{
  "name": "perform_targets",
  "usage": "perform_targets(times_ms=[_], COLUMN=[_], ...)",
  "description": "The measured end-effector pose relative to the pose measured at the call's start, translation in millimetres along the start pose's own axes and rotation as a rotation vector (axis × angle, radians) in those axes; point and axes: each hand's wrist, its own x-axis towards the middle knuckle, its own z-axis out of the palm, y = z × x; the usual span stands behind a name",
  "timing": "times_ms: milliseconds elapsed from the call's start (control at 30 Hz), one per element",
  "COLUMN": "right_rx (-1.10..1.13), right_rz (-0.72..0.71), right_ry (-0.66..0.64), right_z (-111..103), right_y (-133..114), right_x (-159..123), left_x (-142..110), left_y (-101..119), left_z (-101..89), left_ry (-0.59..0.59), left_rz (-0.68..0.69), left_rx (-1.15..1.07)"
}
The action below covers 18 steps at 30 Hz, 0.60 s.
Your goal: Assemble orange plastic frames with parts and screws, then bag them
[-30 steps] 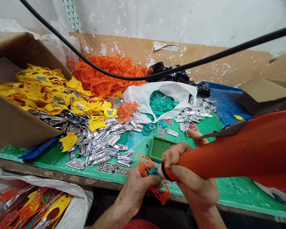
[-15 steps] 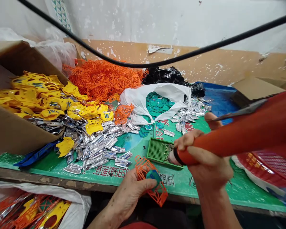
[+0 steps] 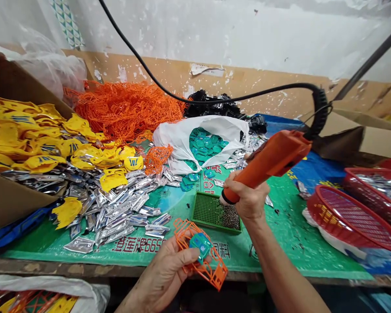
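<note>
My left hand [image 3: 172,265] pinches an orange plastic frame [image 3: 216,270] near the table's front edge. The thumb presses a shiny teal plastic piece [image 3: 200,247] against the frame. In my right hand [image 3: 252,202] is an orange electric screwdriver [image 3: 263,163], its fingers wrapped round the body. The tool slants down to the left, its nose over a green tray [image 3: 202,221] with a grid of small holes. Small dark screws [image 3: 230,216] are heaped at the tray's right end. Whether the bit touches a screw is too small to tell.
A cardboard box [image 3: 15,202] of yellow parts [image 3: 28,130] and loose silver pieces [image 3: 123,211] lie left. Behind are orange frames [image 3: 126,108] and a white bag [image 3: 172,134] of teal pieces. Red baskets [image 3: 325,213] stand right. A black cable [image 3: 208,102] hangs across.
The screwdriver has moved from the teal piece on the frame over to the green tray, and now points down at the screws. My left hand still holds the frame and teal piece. The view has swung right.
</note>
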Motion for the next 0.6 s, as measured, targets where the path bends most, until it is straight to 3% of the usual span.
perform_targets(times_ms=[467,600], right_rx=[-0.058,-0.076], right_rz=[0.033,0.026], right_ry=[0.015,0.007], right_z=[-1.6,-3.4], right_y=[4.8,6.4], right_x=[-0.9,-1.1], left_x=[-0.7,0.3], left_y=[-2.4,-3.1], left_z=[-1.9,-2.0], left_ry=[0.004,0.052], left_rz=[0.024,0.027], left_rx=[0.0,-0.006])
